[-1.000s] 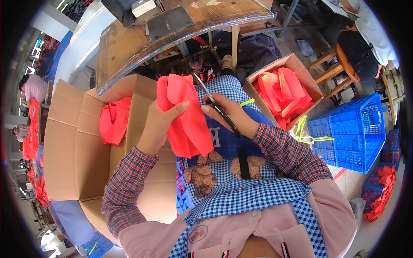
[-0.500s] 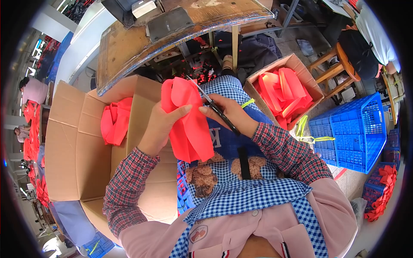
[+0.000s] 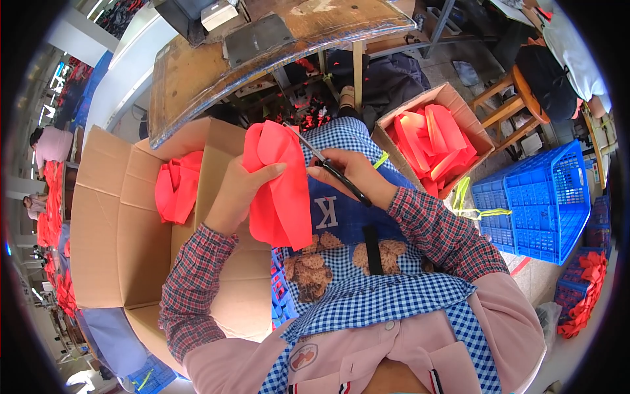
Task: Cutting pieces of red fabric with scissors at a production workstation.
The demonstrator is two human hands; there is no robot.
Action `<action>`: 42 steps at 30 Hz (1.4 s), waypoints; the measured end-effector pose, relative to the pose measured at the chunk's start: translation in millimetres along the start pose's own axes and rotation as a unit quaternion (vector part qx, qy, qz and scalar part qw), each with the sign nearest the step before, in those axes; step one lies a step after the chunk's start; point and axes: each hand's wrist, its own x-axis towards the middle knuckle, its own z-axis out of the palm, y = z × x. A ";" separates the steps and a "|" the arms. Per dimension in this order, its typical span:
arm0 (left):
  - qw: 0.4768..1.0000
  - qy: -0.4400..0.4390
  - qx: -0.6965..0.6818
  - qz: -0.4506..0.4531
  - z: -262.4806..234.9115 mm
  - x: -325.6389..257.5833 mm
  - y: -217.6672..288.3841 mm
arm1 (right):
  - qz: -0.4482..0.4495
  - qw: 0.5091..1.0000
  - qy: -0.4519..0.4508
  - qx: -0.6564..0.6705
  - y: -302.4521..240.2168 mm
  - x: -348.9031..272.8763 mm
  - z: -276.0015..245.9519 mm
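My left hand [image 3: 244, 187] grips a folded piece of bright red fabric [image 3: 281, 190], with the thumb pressed flat across its front. The fabric hangs down over my lap in loose layers. In my right hand [image 3: 351, 174] is a pair of scissors [image 3: 338, 174] with black handles and slim silver blades. Their blades point up and left, the tips at the upper right edge of the fabric. Whether the blades are parted is hard to make out. The fingers of my left hand behind the cloth are hidden.
Left of me stands an open cardboard box [image 3: 98, 217] with red fabric [image 3: 178, 187] inside. A smaller carton [image 3: 485, 141] at right is heaped with red pieces [image 3: 433, 148]. Beyond it are a blue plastic crate [image 3: 525, 210] and a wooden stool [image 3: 525, 92]. A worn wooden table [image 3: 328, 29] stands ahead.
My left hand has shifted slightly left with the red fabric, and its lower end has swung left. The scissors stay close to the same place, with a little more gap between my hands.
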 end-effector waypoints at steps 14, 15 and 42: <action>0.997 -0.036 0.063 -0.001 -5.4 5.0 -5.4 | 0.023 0.997 -0.005 -0.075 -1.4 -3.9 7.3; 0.997 -0.033 0.065 0.001 -5.0 5.6 -5.1 | 0.000 0.998 0.012 -0.060 5.5 -2.3 9.7; 0.957 0.112 0.122 0.240 -88.6 130.7 161.8 | 0.129 0.981 0.021 0.142 19.1 10.5 -13.3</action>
